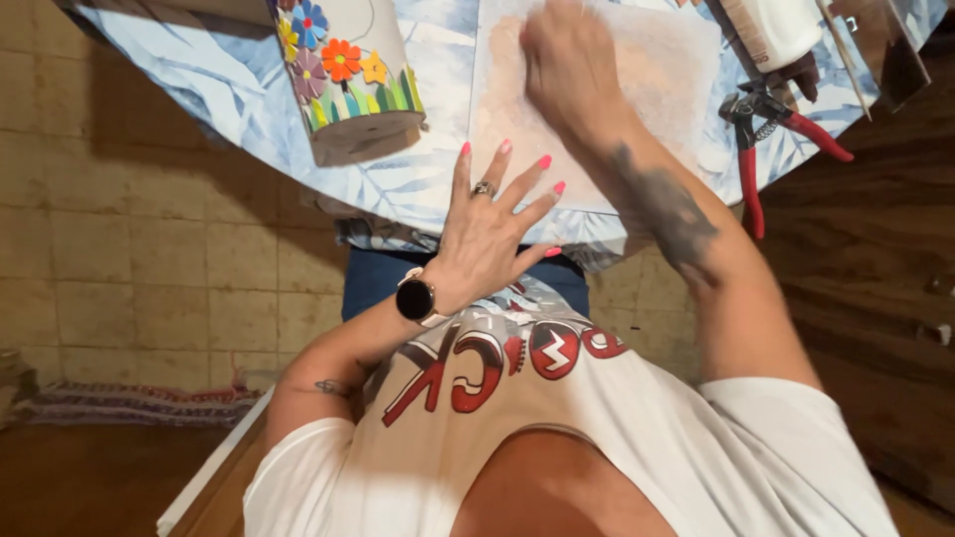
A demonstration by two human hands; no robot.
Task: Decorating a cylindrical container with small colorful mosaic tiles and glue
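While the left hand (pixel 492 224) lies flat with fingers spread on the near edge of a pale rectangular board (pixel 597 89), the right hand (pixel 567 60) presses down on the board's far part, its fingers blurred so their spread cannot be told. Board and both hands sit on the blue leaf-patterned surface (pixel 249 99). Its long axis runs away from the person. A flower-decorated pot (pixel 348 75) stands to the left, red-handled pliers (pixel 761 139) to the right.

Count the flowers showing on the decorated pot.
5 show on the decorated pot: blue at the top, yellow at left, purple, orange, small yellow. More may be hidden.
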